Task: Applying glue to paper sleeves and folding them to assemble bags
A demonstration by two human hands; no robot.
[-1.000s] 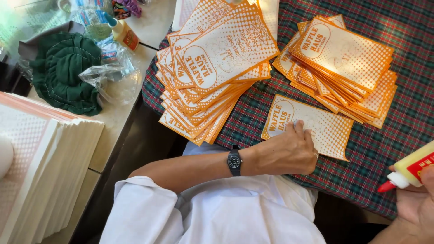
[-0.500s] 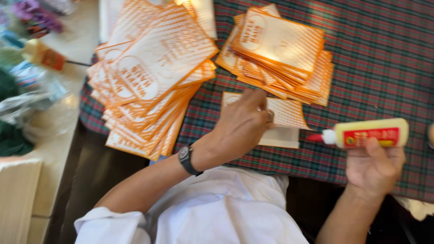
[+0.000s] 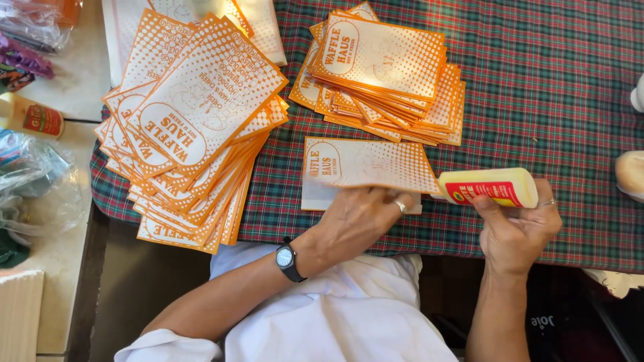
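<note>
A single orange-and-white paper bag point(image 3: 365, 164) lies flat on the green and red plaid tablecloth point(image 3: 537, 94), with its near flap folded open. My left hand point(image 3: 359, 218), a watch on its wrist and a ring on one finger, presses on the bag's near edge. My right hand point(image 3: 516, 228) grips a pale yellow glue bottle point(image 3: 493, 187) with a red label. The bottle lies sideways, its nozzle pointing left at the bag's right corner.
A large fanned pile of the same bags point(image 3: 194, 127) covers the table's left side. A smaller stack point(image 3: 386, 74) sits beyond the single bag. A second glue bottle point(image 3: 33, 119) and plastic bags point(image 3: 30, 181) rest on the pale counter at left.
My right hand has brought the glue bottle left, up to the single bag. My left hand has slid down to the bag's near edge. The view has shifted.
</note>
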